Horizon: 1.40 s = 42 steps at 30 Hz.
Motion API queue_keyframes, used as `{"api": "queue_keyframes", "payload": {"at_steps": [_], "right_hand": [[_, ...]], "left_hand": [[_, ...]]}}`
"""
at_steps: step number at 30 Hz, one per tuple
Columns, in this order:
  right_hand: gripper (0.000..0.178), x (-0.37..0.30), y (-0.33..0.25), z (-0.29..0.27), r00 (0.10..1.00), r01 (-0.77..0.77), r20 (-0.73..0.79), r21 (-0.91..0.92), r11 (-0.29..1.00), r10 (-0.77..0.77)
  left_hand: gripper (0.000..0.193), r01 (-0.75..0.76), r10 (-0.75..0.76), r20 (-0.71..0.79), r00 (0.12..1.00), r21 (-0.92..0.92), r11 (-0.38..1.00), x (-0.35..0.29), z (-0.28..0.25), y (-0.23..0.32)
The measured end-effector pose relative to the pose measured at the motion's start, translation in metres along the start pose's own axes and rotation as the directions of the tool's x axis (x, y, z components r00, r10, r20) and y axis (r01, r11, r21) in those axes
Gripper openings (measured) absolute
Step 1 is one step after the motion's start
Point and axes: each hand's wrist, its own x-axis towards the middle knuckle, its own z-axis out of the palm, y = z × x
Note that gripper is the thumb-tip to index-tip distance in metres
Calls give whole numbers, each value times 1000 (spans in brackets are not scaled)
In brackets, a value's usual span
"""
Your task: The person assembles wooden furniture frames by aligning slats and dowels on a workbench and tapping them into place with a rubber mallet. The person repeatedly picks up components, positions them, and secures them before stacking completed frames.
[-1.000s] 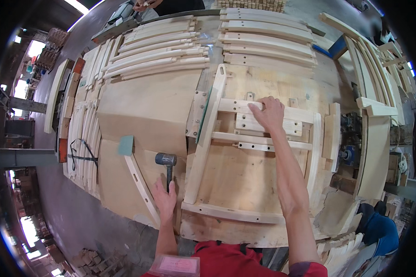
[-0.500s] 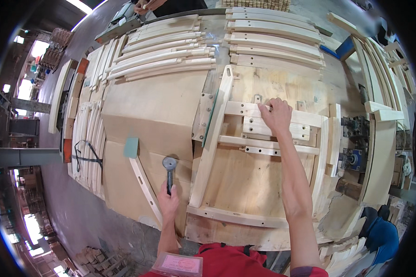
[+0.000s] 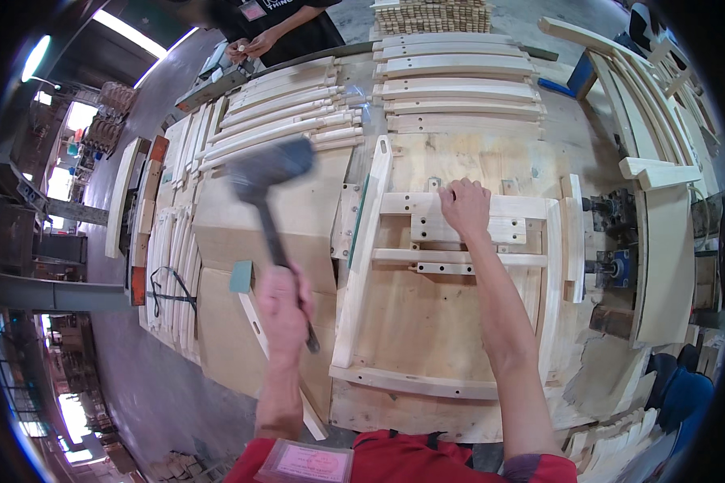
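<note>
1. Several pale wood strips (image 3: 169,258) are lying at left, bound by a black strap (image 3: 176,299).
2. A slotted strip (image 3: 254,315) is lying on cardboard (image 3: 225,338), a green piece (image 3: 240,276) at its end.
3. The left hand (image 3: 283,302) is clenching a dark mallet (image 3: 283,163) by its handle, holding its blurred head above the cardboard.
4. A wooden frame (image 3: 362,266) is lying on the plywood (image 3: 435,330), right of the mallet.
5. The right hand (image 3: 465,208) is resting on the frame's upper rail (image 3: 395,204); whether it is grasping or pressing cannot be told.
</note>
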Motion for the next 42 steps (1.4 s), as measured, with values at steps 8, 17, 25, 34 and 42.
{"api": "queue_keyframes", "payload": {"at_steps": [8, 17, 25, 34, 42], "right_hand": [[27, 13, -18, -4, 992, 100, -86, 32, 994, -97], [25, 16, 16, -14, 1000, 18, -15, -68, 998, -19], [24, 37, 16, -18, 970, 57, -233, -66, 996, -71], [20, 18, 38, -35, 986, -54, 158, -5, 999, 54], [35, -147, 65, -121, 827, -53, -524, 287, 956, 203]], "left_hand": [[29, -298, 570, -10, 822, 845, 444, 37, 14, -98], [43, -598, 609, -88, 788, 126, 791, 61, 75, 66], [27, -248, 285, 17, 958, 542, 803, 65, 101, 35], [32, -287, 166, 251, 954, 593, 752, 76, 123, -17], [30, -539, 303, 503, 809, 432, 723, 26, 243, -50]]}}
